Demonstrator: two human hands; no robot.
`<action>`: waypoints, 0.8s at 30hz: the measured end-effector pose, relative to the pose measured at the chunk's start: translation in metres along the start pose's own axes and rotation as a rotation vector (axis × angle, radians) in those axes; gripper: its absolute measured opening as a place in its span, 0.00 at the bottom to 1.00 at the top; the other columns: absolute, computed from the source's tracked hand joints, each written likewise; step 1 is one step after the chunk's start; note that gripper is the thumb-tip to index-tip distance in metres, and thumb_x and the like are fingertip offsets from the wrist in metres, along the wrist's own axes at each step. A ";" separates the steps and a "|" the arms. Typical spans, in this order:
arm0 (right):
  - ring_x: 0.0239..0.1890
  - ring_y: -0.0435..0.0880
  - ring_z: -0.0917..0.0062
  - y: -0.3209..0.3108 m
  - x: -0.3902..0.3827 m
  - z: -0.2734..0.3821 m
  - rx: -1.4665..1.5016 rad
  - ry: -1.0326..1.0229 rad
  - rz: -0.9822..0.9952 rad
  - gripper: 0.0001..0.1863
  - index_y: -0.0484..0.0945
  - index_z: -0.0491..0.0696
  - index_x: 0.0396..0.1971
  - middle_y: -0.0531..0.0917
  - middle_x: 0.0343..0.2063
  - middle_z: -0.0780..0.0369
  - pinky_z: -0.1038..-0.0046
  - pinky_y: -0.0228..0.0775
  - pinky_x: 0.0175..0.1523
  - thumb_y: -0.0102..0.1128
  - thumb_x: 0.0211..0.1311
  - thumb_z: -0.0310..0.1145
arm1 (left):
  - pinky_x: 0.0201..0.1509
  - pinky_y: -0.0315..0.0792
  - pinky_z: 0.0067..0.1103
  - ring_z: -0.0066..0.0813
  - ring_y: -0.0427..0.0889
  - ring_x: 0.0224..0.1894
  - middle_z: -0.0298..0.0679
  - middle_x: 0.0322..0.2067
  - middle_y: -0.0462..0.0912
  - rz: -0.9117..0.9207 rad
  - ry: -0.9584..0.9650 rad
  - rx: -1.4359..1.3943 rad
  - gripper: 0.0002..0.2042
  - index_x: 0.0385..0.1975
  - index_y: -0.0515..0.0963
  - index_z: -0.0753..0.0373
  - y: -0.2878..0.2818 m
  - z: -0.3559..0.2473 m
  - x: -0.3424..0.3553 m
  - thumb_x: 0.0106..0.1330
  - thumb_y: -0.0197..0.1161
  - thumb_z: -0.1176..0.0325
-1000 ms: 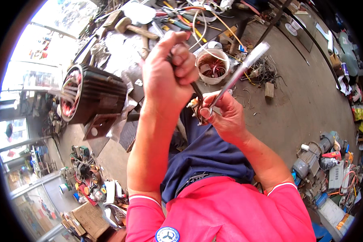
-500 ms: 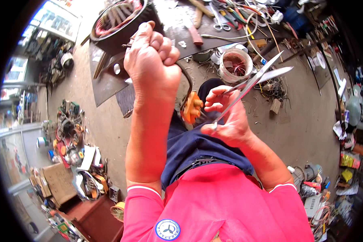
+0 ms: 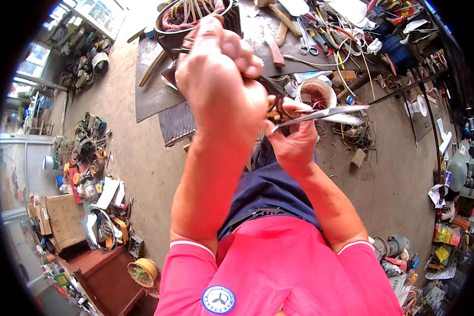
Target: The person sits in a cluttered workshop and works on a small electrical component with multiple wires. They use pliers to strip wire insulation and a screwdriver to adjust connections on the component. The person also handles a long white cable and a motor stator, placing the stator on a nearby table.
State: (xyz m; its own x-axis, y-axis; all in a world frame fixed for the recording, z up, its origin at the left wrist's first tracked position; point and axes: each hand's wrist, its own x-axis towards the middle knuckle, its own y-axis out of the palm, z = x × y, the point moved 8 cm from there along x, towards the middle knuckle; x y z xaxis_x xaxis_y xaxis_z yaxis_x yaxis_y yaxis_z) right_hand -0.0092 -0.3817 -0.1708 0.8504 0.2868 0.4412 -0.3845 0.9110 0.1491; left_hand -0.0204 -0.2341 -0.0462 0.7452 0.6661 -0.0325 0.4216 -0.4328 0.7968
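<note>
My left hand [image 3: 218, 87] is closed round a dark cord or cable [image 3: 268, 84], its fingers curled high in front of me. The cord runs down to a small orange-brown fitting [image 3: 274, 113], partly hidden between my hands. My right hand [image 3: 295, 139] grips long metal scissors [image 3: 336, 111], thumb and fingers at the handles and the parted blades pointing right, close beside the fitting. Whether the blades touch the cord I cannot tell. Behind my left hand stands a black motor housing [image 3: 234, 21] with pale and red winding wires inside.
A metal-topped bench [image 3: 147, 105] holds pliers [image 3: 316, 37], other scissors [image 3: 308, 47] and mallets. Below it sit a white bucket [image 3: 331, 97] and tangled wire [image 3: 353, 137]. A plant pot [image 3: 147, 271], cardboard box [image 3: 63, 221] and machine parts [image 3: 395, 247] lie around me.
The scissor blades have swung from pointing up-right to nearly level. My hands have come closer together, with the fitting now more hidden. My view has shifted, showing more of the bench top.
</note>
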 end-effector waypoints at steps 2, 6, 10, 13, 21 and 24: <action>0.43 0.83 0.78 0.003 -0.010 0.012 0.152 0.227 0.163 0.21 0.68 0.43 0.48 0.82 0.43 0.58 0.76 0.76 0.48 0.68 0.57 0.21 | 0.21 0.50 0.17 0.15 0.52 0.18 0.26 0.18 0.55 0.032 0.081 0.058 0.06 0.34 0.68 0.61 -0.015 -0.015 0.023 0.75 0.50 0.68; 0.44 0.84 0.70 0.004 -0.020 0.037 0.485 0.554 0.234 0.22 0.67 0.42 0.50 0.81 0.42 0.56 0.70 0.80 0.48 0.67 0.58 0.21 | 0.17 0.50 0.17 0.14 0.53 0.16 0.26 0.16 0.57 0.033 0.234 0.226 0.07 0.31 0.68 0.59 -0.047 -0.028 0.039 0.73 0.53 0.69; 0.43 0.85 0.69 -0.013 -0.029 0.044 0.444 0.617 0.180 0.22 0.67 0.42 0.50 0.81 0.42 0.56 0.70 0.81 0.46 0.66 0.58 0.21 | 0.22 0.67 0.15 0.17 0.71 0.21 0.33 0.23 0.73 -0.166 0.723 0.579 0.05 0.39 0.73 0.67 -0.073 -0.068 0.013 0.68 0.58 0.75; 0.41 0.85 0.72 -0.029 -0.029 0.046 0.401 0.625 0.071 0.22 0.68 0.43 0.49 0.81 0.41 0.56 0.71 0.81 0.45 0.67 0.58 0.21 | 0.45 0.74 0.18 0.23 0.79 0.39 0.36 0.35 0.79 -0.110 0.900 0.888 0.08 0.44 0.76 0.67 -0.080 -0.050 -0.023 0.68 0.60 0.73; 0.46 0.82 0.76 -0.046 -0.037 0.034 0.290 0.469 -0.012 0.25 0.67 0.43 0.52 0.81 0.43 0.59 0.74 0.81 0.48 0.68 0.56 0.19 | 0.44 0.74 0.22 0.29 0.79 0.38 0.41 0.38 0.77 0.560 0.048 0.964 0.08 0.40 0.82 0.68 -0.080 0.070 -0.085 0.65 0.64 0.71; 0.47 0.82 0.76 -0.049 -0.037 0.035 0.177 0.453 0.037 0.26 0.67 0.43 0.54 0.81 0.43 0.58 0.73 0.80 0.50 0.67 0.56 0.18 | 0.42 0.77 0.20 0.23 0.79 0.39 0.36 0.43 0.73 0.519 -0.244 0.537 0.10 0.44 0.80 0.71 -0.079 0.092 -0.091 0.67 0.62 0.74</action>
State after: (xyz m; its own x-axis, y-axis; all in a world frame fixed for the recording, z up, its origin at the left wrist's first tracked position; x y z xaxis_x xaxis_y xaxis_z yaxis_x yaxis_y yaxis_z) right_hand -0.0345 -0.4474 -0.1640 0.8905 0.4543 0.0250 -0.4394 0.8446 0.3060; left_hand -0.0737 -0.3166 -0.1617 0.9815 0.1727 0.0827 0.1340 -0.9281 0.3475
